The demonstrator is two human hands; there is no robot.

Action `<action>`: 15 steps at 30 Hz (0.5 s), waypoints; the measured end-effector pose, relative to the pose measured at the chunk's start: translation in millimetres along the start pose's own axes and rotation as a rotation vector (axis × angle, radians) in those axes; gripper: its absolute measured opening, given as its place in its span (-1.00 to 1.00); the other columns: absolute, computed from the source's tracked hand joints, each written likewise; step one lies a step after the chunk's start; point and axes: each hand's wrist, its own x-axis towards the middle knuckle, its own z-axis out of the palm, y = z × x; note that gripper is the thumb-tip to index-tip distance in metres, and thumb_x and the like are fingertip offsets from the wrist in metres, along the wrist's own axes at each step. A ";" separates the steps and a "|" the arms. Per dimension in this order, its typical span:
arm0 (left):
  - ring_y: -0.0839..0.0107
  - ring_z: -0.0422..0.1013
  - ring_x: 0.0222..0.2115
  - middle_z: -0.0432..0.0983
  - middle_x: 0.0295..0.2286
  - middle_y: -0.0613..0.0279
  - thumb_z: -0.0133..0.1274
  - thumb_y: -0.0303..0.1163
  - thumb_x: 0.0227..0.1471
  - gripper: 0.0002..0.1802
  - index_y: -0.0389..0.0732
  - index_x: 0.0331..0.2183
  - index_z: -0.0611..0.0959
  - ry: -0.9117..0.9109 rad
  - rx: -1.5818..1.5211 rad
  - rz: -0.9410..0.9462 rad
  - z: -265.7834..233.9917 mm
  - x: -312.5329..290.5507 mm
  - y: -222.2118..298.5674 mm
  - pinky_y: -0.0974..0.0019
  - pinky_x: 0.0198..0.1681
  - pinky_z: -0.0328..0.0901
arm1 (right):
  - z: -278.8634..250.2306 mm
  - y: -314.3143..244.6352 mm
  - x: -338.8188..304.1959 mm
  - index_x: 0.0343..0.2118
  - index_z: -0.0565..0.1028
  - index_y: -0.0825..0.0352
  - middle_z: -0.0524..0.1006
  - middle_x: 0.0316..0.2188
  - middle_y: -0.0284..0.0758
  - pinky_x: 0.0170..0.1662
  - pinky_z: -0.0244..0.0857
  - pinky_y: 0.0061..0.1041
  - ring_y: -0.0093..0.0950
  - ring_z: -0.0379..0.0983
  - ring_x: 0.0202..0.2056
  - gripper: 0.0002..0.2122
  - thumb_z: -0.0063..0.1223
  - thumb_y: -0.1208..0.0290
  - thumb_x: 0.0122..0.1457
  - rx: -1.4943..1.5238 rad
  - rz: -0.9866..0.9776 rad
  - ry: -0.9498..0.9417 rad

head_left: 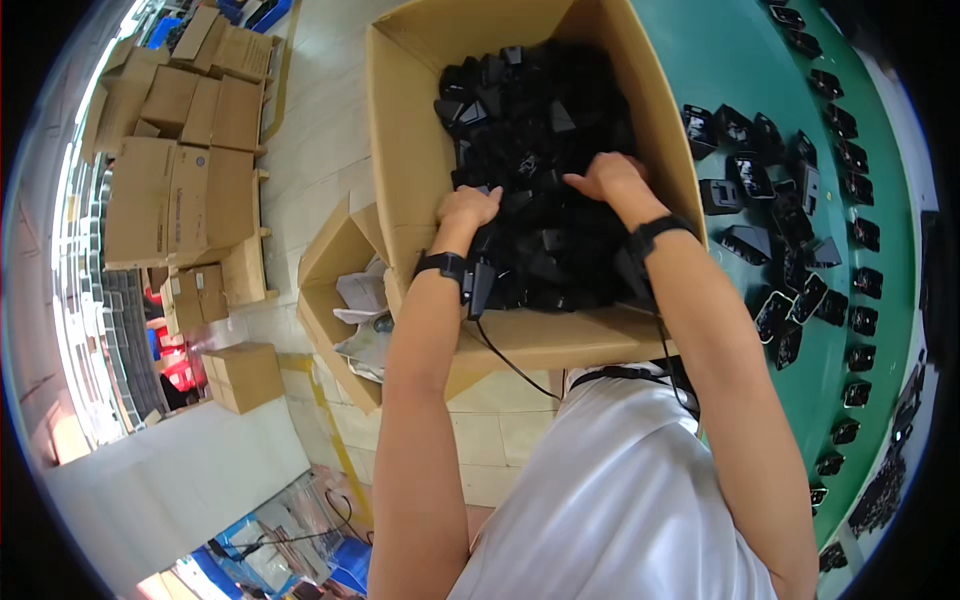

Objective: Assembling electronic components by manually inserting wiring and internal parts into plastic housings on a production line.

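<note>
A deep cardboard box (415, 110) stands in front of me, heaped with small black plastic housings (530, 165). Both my hands reach down inside it. My left hand (468, 208) rests on the pieces near the box's left wall, thumb toward the middle; its other fingers are hidden, so a grip cannot be made out. At the right side, my right hand (612, 178) lies over the heap with its thumb stretched out apart from the fingers. Nothing shows in it. Each wrist wears a black strap; a small black device (480, 290) with a cable sits at the left one.
Along the right runs a green table (720, 50) with a loose cluster of black housings (790, 210) and a long row of similar pieces. An opened carton (330, 260) with paper in it stands left of the box. Stacked cartons (180, 200) fill the far left.
</note>
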 end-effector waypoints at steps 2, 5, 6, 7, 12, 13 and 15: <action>0.05 0.15 0.18 0.24 0.13 -0.13 -0.23 0.36 0.03 0.00 -0.39 0.14 0.32 -0.166 -0.026 0.045 16.8 8.1 -17.5 0.13 0.20 0.11 | 3.4 7.2 -6.8 -0.03 0.53 0.27 0.51 -0.01 -0.23 0.05 0.32 -0.29 -0.28 0.44 0.03 -0.31 -0.03 -0.31 0.02 0.076 0.067 -0.030; 0.07 0.12 0.20 0.22 0.14 -0.10 -0.26 0.43 -0.01 0.03 -0.35 0.12 0.36 -0.120 -0.050 -0.070 26.7 2.7 -19.1 0.16 0.22 0.07 | 19.4 0.3 -7.2 -0.02 0.51 0.29 0.50 0.00 -0.19 0.05 0.32 -0.30 -0.25 0.43 0.03 -0.29 -0.01 -0.30 0.02 0.066 0.092 -0.007; 0.07 0.12 0.20 0.22 0.14 -0.10 -0.26 0.43 -0.01 0.03 -0.35 0.12 0.36 -0.114 -0.048 -0.062 22.9 6.4 -18.9 0.16 0.22 0.07 | 32.4 5.2 -1.2 -0.01 0.50 0.30 0.49 0.00 -0.19 0.06 0.31 -0.30 -0.23 0.42 0.04 -0.29 -0.01 -0.30 0.02 0.085 0.140 0.104; 0.07 0.12 0.20 0.20 0.16 -0.08 -0.26 0.44 -0.02 0.04 -0.32 0.12 0.37 -0.197 -0.066 -0.022 16.5 9.8 -22.7 0.18 0.22 0.06 | 41.6 12.9 6.6 0.00 0.49 0.31 0.49 0.00 -0.18 0.06 0.31 -0.29 -0.22 0.41 0.04 -0.28 -0.01 -0.30 0.02 0.104 0.188 0.216; 0.07 0.07 0.22 0.13 0.20 -0.02 -0.29 0.47 -0.04 0.04 -0.26 0.14 0.35 -0.331 0.008 0.015 7.1 -1.3 -15.8 0.18 0.25 0.01 | 32.5 13.4 -9.5 0.03 0.47 0.31 0.44 0.04 -0.08 0.10 0.26 -0.33 -0.20 0.41 0.04 -0.27 -0.02 -0.30 0.02 0.164 0.147 0.005; 0.08 0.06 0.23 0.13 0.20 -0.02 -0.28 0.47 -0.04 0.04 -0.25 0.15 0.35 -0.350 -0.008 0.007 5.6 -4.0 -15.0 0.17 0.25 0.01 | 29.6 11.3 -12.6 0.04 0.46 0.29 0.43 0.04 -0.05 0.12 0.24 -0.33 -0.19 0.42 0.03 -0.27 -0.03 -0.31 0.02 0.132 0.107 -0.077; 0.09 0.04 0.24 0.13 0.20 -0.03 -0.25 0.48 -0.06 0.04 -0.21 0.16 0.34 -0.394 -0.039 0.002 6.9 -8.3 -11.1 0.15 0.25 -0.01 | 27.4 14.9 -10.0 0.06 0.45 0.27 0.39 0.08 -0.04 0.14 0.21 -0.32 -0.20 0.38 0.07 -0.27 -0.06 -0.31 0.03 0.081 0.085 -0.163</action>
